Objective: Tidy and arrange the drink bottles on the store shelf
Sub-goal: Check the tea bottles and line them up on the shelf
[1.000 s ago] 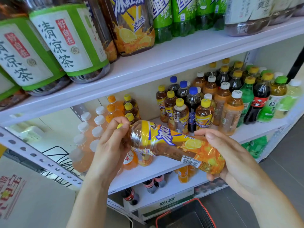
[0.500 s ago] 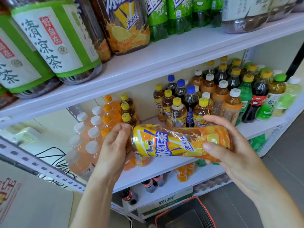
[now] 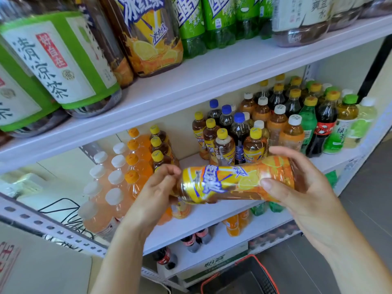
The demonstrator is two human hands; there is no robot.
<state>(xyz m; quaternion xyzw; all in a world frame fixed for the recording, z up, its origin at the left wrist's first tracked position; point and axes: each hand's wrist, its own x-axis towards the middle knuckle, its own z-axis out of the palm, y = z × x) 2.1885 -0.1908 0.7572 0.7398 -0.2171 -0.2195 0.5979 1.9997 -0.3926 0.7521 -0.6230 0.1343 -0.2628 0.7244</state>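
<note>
I hold an iced tea bottle (image 3: 229,181) with a yellow and orange label lying sideways in front of the middle shelf (image 3: 214,217). My left hand (image 3: 154,194) grips its neck end on the left, and the cap is hidden by my fingers. My right hand (image 3: 297,187) curls round its base end, thumb on the label. Behind it, a row of matching yellow-capped tea bottles (image 3: 158,145) stands on the shelf. Orange soda bottles (image 3: 135,162) and white-capped peach drinks (image 3: 106,187) stand left of them.
A mixed group of bottles (image 3: 275,124) fills the shelf's right side. Large bottles (image 3: 63,60) crowd the upper shelf (image 3: 191,81). The lower shelf holds cola bottles (image 3: 191,240) and a carton (image 3: 212,264). A black basket with red rim (image 3: 244,279) sits on the floor.
The bottle's base end rose from tilted down to slightly up, and the bottle rolled in my hands so the label faces differently. Both hands keep their hold.
</note>
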